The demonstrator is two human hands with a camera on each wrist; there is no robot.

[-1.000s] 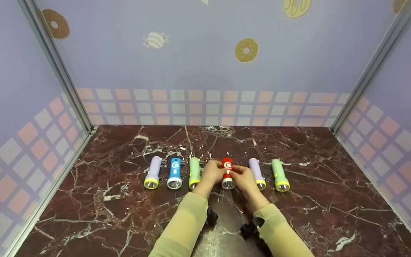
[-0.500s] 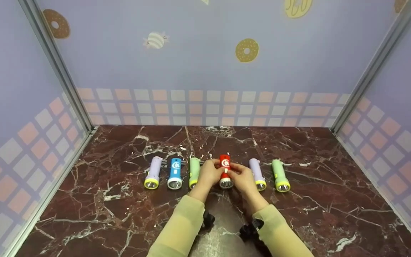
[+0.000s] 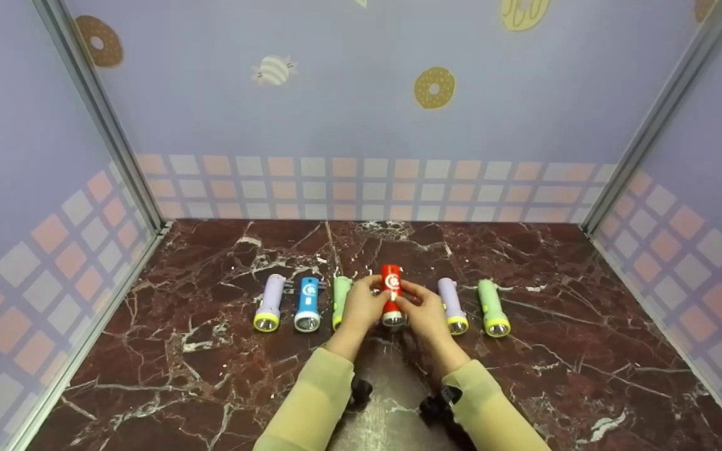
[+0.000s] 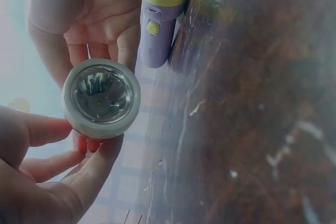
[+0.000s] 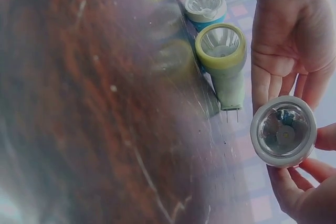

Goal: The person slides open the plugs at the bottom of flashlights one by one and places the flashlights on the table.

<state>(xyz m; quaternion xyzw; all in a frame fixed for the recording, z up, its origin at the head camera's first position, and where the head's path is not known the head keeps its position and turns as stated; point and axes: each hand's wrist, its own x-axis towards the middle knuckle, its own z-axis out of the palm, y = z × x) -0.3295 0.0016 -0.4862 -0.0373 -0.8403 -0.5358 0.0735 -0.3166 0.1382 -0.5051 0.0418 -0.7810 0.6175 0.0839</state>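
Observation:
A red flashlight [image 3: 392, 288] with a white head is held between both hands, its lens facing the person. My left hand [image 3: 364, 308] grips it from the left, and my right hand [image 3: 427, 312] pinches its other side with thumb and fingers. In the left wrist view, the flashlight's clear lens [image 4: 101, 98] faces the camera; its body is mostly hidden behind the head. Left of the hands lie a pale green flashlight [image 3: 340, 294], partly covered by the left hand, a blue flashlight [image 3: 308, 302] and a purple flashlight [image 3: 271, 299].
On the right, a second purple flashlight [image 3: 450, 300] lies close to the right hand, with another green flashlight [image 3: 491, 304] beyond it. All lie on a dark red marbled table [image 3: 555, 388]. Patterned panels [image 3: 361, 125] close in the back and both sides.
The red flashlight has shifted a little left and away from the person, rising off the row, with both hands still on it. The other flashlights stay where they were.

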